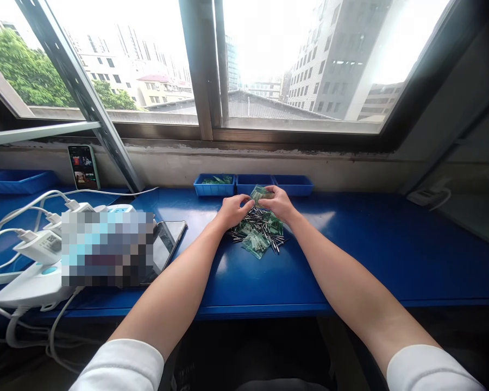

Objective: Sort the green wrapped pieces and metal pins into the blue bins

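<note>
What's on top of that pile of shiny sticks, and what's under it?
A see-through green packet lies on the near side of the metal sticks. I can't tell what's underneath, because the sticks and packets cover it.

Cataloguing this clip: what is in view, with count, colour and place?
Small plastic bins: three, blue, row behind pile; left one holds green packets
Plastic tray: at least one, blue, far left
Slender metal pins: many, silver and dark, pile
Clear plastic packets: several, green-tinted, pile
Held plastic packet: one, green-tinted, above pile
Propped phone: one, pale green edge, against wall
Flat phone: one, dark, left
Power strip: one, white, left
Chargers: at least three, white, on strip
Pixelated patch: contents unclear
Table: one, blue
Window frame: dark, behind
Left hand, right hand: bare, at held packet
</note>
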`<state>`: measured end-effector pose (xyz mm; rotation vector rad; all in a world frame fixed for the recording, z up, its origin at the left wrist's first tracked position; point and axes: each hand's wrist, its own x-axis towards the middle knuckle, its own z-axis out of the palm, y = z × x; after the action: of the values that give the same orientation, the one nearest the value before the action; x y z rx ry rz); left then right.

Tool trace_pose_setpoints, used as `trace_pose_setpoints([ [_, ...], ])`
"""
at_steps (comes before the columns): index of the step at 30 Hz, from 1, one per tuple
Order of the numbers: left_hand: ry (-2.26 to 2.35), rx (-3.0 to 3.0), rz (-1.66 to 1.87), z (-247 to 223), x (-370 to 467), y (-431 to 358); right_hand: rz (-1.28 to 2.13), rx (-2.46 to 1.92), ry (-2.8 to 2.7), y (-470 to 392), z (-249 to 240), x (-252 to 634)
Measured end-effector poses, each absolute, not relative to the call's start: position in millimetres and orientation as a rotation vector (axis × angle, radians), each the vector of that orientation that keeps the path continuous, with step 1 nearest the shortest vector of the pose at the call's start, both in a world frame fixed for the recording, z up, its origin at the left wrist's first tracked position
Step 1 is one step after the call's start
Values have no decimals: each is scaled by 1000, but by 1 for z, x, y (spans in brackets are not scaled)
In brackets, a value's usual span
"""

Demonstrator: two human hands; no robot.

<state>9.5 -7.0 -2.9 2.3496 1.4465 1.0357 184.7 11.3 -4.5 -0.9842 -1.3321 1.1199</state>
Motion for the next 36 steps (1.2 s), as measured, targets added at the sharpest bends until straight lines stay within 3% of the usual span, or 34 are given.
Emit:
trace_pose_setpoints([
  [4,1377,2335,1111,-3,9,-8,1275,-914,-1293,7,-3,181],
  [14,1327,2340,1346,1,6,-8,1013,-829,-1524,5,1,186],
  [25,1246,2109,1401,-1,13,-11,977,-982,-1510,6,-2,183],
  [36,1583,2016,1535,-2,-1,2,644,-1147,-1623,12,-8,192],
])
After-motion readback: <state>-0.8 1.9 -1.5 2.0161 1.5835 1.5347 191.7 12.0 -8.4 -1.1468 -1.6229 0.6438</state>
